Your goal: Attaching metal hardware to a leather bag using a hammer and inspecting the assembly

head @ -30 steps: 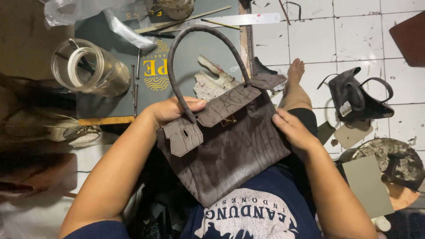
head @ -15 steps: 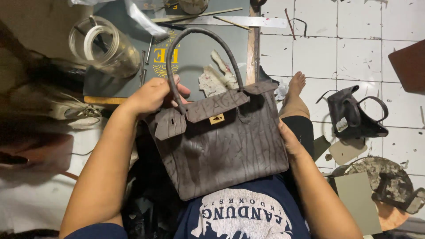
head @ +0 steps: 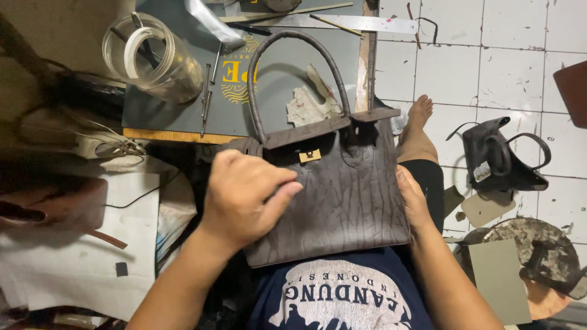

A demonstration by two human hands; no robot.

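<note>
Left hand (head: 244, 198) lay flat, fingers spread, on front of grey-brown leather handbag (head: 342, 195); right hand (head: 414, 201) pressed open against its right edge. Rested on lap, handle arched over dark cutting mat (head: 287, 73). Clear jar (head: 153, 58) sat upper left.

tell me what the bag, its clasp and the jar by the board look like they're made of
The bag looks like dark brown leather with a matte, deeply wrinkled grain, though it could be an embossed imitation. Its clasp seems to be metal, going by the gold-coloured shine. The jar is clear and glossy, either glass or plastic; which one cannot be told.
</note>
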